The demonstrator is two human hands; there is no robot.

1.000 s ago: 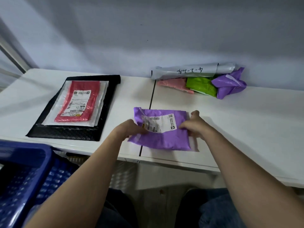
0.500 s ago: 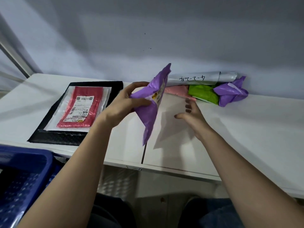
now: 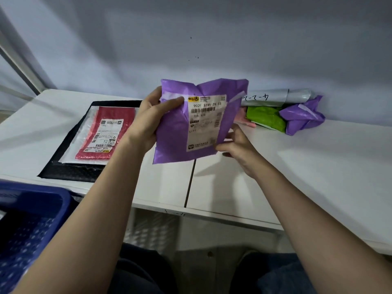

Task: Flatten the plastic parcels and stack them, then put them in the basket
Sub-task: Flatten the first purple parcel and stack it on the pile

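Observation:
A purple plastic parcel (image 3: 176, 128) with a white shipping label hangs upright in the air above the white table (image 3: 318, 166), label facing me. My left hand (image 3: 148, 122) grips its upper left edge, thumb on the front. My right hand (image 3: 237, 147) pinches its lower right corner. On the table's left lies a stack: a black bubble mailer (image 3: 70, 170), a white parcel (image 3: 84, 132) on it and a red parcel (image 3: 114, 115) on top. The blue basket (image 3: 31, 219) stands at the lower left, below the table's edge.
Against the back wall on the right lie a rolled grey parcel (image 3: 297, 96), a green parcel (image 3: 265, 117), a crumpled purple parcel (image 3: 303, 115) and a pink parcel (image 3: 241, 119) partly hidden behind the held one. A seam (image 3: 189, 183) splits the table.
The purple parcel lay flat under both hands, then my left hand lifted it edge-on. Now it is turned label toward me and my right hand has taken its lower corner.

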